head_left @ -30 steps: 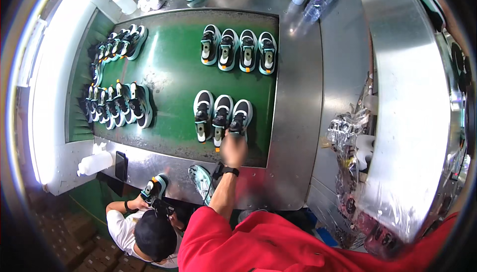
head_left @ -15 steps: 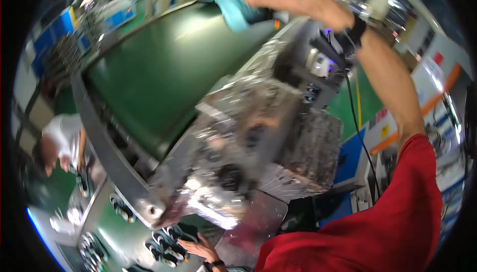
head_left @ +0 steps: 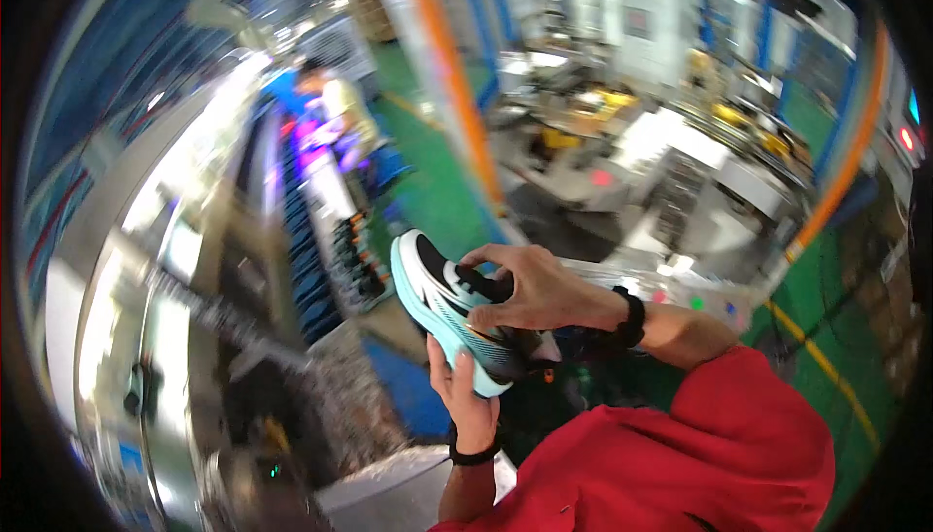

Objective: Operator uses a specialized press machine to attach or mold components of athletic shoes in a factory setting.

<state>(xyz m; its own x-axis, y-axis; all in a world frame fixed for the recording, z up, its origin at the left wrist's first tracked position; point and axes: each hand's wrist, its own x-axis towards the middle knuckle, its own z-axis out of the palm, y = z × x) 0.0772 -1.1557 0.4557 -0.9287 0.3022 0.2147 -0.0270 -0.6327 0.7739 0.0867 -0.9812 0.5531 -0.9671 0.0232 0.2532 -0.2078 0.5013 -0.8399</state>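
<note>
A sports shoe (head_left: 435, 307), black and white with a pale turquoise sole, is held in front of my red sleeve, its toe pointing up and to the left. From above, my right hand (head_left: 544, 289) grips it at the ankle opening, thumb on the near side and fingers over the collar. Below, my left hand (head_left: 466, 404) supports the sole near the heel, its fingers pressed against the side. Both wrists wear black bands. My right hand covers part of the shoe's opening.
At the left runs a blurred, brightly lit machine line (head_left: 175, 308). Several shoes (head_left: 358, 260) stand in a row beyond the shoe. A person (head_left: 345, 119) works farther off under purple light. Orange posts (head_left: 449, 75) and machinery (head_left: 671, 163) stand ahead and right.
The view has swung away from the green conveyor belt. My right hand has come down with a shoe, and my left hand, open and apart before, now holds the shoe from below.
</note>
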